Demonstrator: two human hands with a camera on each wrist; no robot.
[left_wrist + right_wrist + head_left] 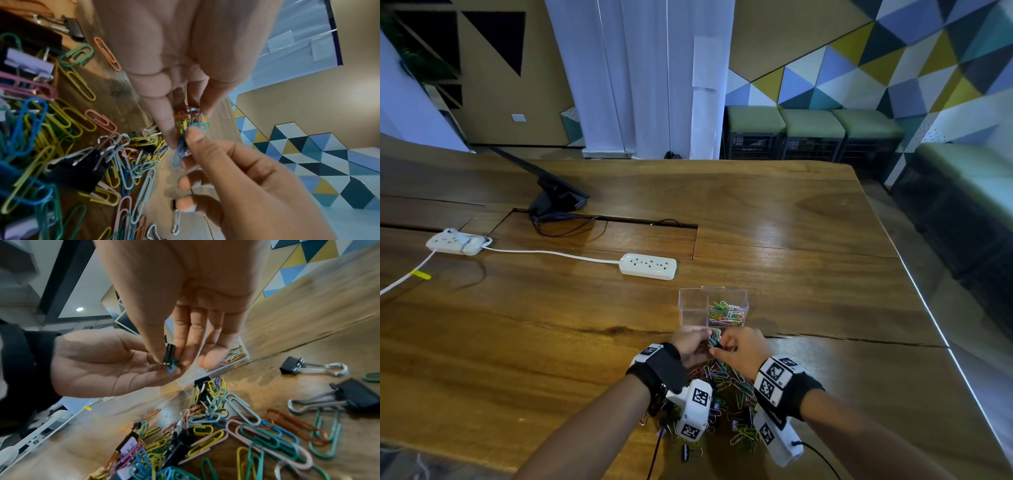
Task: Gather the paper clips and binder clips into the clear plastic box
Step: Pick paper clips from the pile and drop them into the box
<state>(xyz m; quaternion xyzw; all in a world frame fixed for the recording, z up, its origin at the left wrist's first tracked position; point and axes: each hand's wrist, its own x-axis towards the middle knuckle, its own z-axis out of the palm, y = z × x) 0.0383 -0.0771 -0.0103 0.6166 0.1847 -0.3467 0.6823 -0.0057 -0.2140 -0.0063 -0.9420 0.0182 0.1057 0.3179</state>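
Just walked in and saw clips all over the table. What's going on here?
A person is sorting clips into a clear plastic box on the wooden table. One side of the box already holds coloured paper clips. Just in front of it, the left hand holds a small bunch of paper clips, and the right hand pinches a small black binder clip against that bunch. A mixed pile of clips still lies on the table under the wrists.
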